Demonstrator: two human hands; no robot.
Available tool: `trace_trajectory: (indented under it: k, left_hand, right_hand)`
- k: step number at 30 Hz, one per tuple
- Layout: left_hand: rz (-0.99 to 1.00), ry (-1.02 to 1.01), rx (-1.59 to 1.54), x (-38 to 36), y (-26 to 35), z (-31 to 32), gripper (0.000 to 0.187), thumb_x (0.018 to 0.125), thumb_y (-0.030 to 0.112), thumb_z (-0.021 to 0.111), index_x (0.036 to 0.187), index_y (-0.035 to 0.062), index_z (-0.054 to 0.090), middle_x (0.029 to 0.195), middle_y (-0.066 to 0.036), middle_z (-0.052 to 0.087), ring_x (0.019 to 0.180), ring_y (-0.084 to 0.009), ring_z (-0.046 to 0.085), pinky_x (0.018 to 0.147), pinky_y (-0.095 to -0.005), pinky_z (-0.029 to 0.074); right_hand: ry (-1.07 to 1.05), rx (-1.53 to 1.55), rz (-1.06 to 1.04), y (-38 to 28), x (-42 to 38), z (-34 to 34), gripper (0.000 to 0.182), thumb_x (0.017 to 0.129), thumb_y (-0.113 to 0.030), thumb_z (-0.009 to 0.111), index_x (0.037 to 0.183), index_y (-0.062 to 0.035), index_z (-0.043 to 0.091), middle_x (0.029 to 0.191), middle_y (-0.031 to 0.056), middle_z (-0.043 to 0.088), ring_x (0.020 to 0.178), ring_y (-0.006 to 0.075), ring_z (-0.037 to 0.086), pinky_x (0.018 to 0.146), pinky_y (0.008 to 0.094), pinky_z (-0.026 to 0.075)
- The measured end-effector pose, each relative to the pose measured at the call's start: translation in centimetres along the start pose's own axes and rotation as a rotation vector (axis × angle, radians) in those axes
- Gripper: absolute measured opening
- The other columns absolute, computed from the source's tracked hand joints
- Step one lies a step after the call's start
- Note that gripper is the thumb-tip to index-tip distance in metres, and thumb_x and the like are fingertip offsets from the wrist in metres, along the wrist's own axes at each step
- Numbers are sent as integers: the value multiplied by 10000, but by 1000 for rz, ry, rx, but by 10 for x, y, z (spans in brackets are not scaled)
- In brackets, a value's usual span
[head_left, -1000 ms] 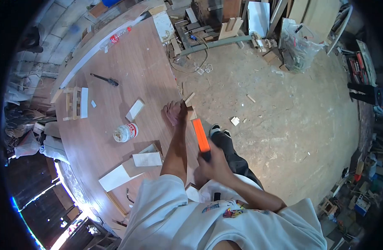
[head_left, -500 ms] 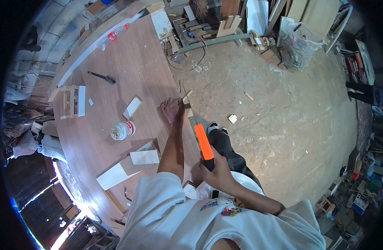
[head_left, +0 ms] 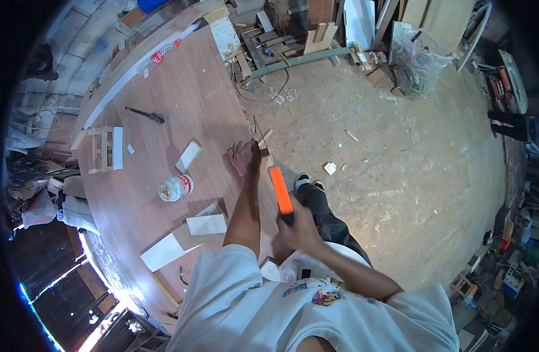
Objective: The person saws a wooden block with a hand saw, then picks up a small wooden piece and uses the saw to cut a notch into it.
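My right hand is wrapped round the black end of an orange-handled saw. The saw's thin blade points forward past the table edge, close to my left hand. My left hand presses down at the table's right edge with its fingers curled over a small wooden piece that juts out over the floor. To the left on the wooden table lie a white block, a jar with a red and white label and white-faced boards.
A dark tool, a plastic bottle and a small wooden frame rest on the table's far left. Offcuts and a clear bag stand beyond. A person's legs show at the far right.
My right hand and the saw have shifted slightly forward and left. My left hand keeps its place on the wooden piece. The view has shifted a little.
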State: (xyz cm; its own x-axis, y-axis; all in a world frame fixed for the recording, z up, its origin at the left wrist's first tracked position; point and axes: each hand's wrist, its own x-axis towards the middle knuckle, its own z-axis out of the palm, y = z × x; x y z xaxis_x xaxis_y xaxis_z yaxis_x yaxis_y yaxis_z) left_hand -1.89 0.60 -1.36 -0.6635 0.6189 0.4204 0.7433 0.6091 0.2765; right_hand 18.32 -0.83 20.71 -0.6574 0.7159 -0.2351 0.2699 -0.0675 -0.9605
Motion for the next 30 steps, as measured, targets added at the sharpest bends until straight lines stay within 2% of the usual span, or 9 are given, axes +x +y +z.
trace_trajectory:
  k: [4,6,7,12,17,22,24,25,30]
  left_hand:
    - [-22,-43,13,2,-3,5,188,743,191,596,571,122,569,675,-49,569,724,-224,548,750,-366,384]
    - [90,253,24,-3,-7,10,183,736,190,598,569,125,562,662,-49,559,716,-221,545,747,-365,383]
    - [6,15,51,3,4,-11,169,731,190,596,579,121,568,661,-54,561,726,-227,546,745,-373,384]
    - [-7,44,12,8,7,-12,168,747,203,584,599,124,585,685,-59,565,757,-235,545,765,-384,380]
    - [-64,-72,122,-4,1,-3,124,761,215,581,675,138,625,777,-42,608,763,-234,540,759,-380,383]
    - [23,75,81,-24,-10,11,167,752,213,589,606,135,612,729,-27,605,769,-213,546,778,-370,378]
    - [-38,-124,79,-2,5,-7,153,747,200,595,611,134,620,714,-33,608,770,-208,552,769,-370,380]
    - [19,7,37,-6,0,-2,151,746,197,591,608,135,596,695,-31,593,729,-216,545,746,-366,377]
    - [-83,50,61,-6,-1,1,224,737,207,601,536,146,524,642,-28,555,670,-215,529,721,-360,368]
  right_hand:
    - [-24,-111,-64,31,79,20,248,751,-9,552,992,29,502,702,210,551,614,262,581,582,353,447]
    - [29,-71,-6,12,68,19,179,761,-24,548,921,27,485,677,210,529,579,260,548,553,372,423]
    - [-8,-57,33,3,47,11,200,757,-4,555,950,20,505,682,181,521,625,227,565,602,345,446]
    - [-20,15,118,-23,-10,-6,299,742,53,558,1036,7,525,732,135,530,723,161,576,716,295,460]
    - [18,-59,-40,34,81,23,207,759,18,558,960,13,509,677,111,511,628,142,513,607,309,436]
    - [-86,5,170,-16,2,-6,236,758,23,547,991,5,518,671,75,505,625,105,488,589,283,424]
    - [27,45,90,-14,-2,-8,278,757,25,541,1033,0,520,673,52,499,632,97,488,592,279,422]
    - [42,18,11,-15,4,-3,302,761,17,544,1061,4,512,651,73,498,613,110,497,578,291,424]
    - [-21,-84,-9,16,59,20,298,759,9,548,1054,8,508,626,127,505,566,171,518,558,324,432]
